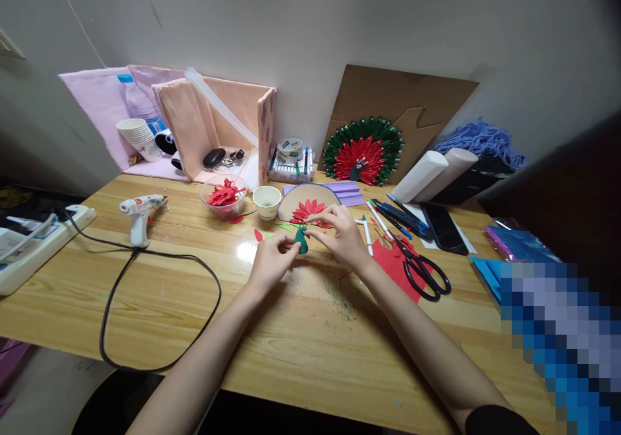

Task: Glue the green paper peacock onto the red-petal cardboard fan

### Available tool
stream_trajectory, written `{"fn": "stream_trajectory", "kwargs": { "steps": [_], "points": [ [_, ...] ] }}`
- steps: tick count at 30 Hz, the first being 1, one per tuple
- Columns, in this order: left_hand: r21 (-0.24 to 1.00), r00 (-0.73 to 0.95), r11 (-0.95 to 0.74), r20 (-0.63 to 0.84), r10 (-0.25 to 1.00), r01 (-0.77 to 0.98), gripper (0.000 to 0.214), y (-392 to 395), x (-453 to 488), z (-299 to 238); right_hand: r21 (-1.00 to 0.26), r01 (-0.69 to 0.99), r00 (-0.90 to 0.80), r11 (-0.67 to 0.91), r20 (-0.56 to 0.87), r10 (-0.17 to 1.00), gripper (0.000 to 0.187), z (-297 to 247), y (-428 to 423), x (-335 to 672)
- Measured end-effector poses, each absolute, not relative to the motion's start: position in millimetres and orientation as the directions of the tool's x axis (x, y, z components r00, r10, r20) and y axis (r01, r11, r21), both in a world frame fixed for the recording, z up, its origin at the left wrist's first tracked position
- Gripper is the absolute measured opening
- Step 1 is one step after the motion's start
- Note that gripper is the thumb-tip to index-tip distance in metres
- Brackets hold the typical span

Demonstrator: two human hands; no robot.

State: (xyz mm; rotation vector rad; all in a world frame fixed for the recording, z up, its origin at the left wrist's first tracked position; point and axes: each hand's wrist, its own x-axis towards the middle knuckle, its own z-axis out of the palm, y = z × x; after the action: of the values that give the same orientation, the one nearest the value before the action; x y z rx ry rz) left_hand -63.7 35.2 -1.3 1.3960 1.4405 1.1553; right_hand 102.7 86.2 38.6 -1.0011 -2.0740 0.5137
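Green cutout (303,244), seemingly already shaped, is pinched in our left hand (272,260) above the table (291,338); our right hand (344,235) bends fingers near its top, whether gripping we cannot tell. Beyond, our rounded board (299,197) carries red petals (310,211) but is partly bare, cutout unattached. Farther, a fuller petal fan (363,153) looks finished.
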Motion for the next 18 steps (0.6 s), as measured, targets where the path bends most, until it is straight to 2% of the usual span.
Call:
{"fn": "stream_trajectory", "kwargs": {
  "steps": [3, 7, 12, 18],
  "points": [
    [0.878, 0.038, -0.131, 0.128, 0.991, 0.460, 0.017, 31.9, -63.9, 1.1, -0.311, 0.601, -0.579, 0.737, 0.466, 0.669, 0.022, 35.1, 84.3, 101.2],
    [0.746, 0.187, -0.249, 0.169, 0.968, 0.618, 0.016, 28.1, -63.1, 6.3, -0.130, 0.628, -0.693, 0.768, 0.355, 0.627, 0.017, 36.1, 83.2, 100.7],
    [0.651, 0.224, -0.264, 0.146, 0.964, 0.712, 0.016, 24.9, -61.3, 11.9, -0.079, 0.606, -0.748, 0.791, 0.281, 0.601, 0.003, 37.0, 83.5, 102.4],
    [0.628, 0.238, -0.282, 0.156, 0.959, 0.725, 0.014, 24.3, -61.0, 13.1, -0.094, 0.571, -0.767, 0.815, 0.291, 0.571, 0.012, 36.0, 86.7, 105.5]
  ]
}}
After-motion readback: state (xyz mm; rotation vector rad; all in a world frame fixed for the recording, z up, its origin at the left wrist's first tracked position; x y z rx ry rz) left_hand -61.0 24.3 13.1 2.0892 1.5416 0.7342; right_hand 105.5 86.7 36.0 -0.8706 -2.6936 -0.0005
